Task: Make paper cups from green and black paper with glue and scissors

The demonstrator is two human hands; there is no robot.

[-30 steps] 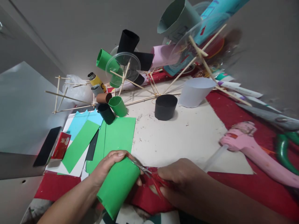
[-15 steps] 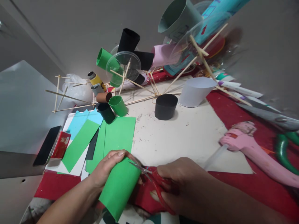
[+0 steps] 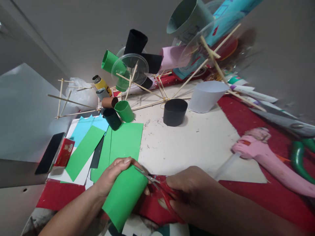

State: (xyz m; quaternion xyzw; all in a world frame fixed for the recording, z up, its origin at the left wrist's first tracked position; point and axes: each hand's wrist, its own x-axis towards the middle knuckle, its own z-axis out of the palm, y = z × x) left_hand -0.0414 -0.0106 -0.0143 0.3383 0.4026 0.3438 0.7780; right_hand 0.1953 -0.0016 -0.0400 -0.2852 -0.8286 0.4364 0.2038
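My left hand (image 3: 117, 170) is wrapped round a green paper tube (image 3: 126, 196), tilted, with its far rim toward the board. In my right hand (image 3: 184, 193) is a pair of red-handled scissors (image 3: 169, 205). Their blades lie at the tube's far rim, next to my left fingertips. The blades look nearly together, and part of them is hidden by the paper. A green sheet (image 3: 126, 141) lies on the board just beyond my left hand.
On the white board (image 3: 187, 147) stand a black paper cup (image 3: 174, 112), a white one (image 3: 206, 96) and small green and dark ones. Behind are stick frames with cups on clear discs. A pink glue gun (image 3: 261, 147) and large green-handled scissors (image 3: 299, 157) lie right; a phone (image 3: 49, 154) lies left.
The scissor blades and handles have drawn closer together at the tube's rim. The tube's near end has shifted slightly left.
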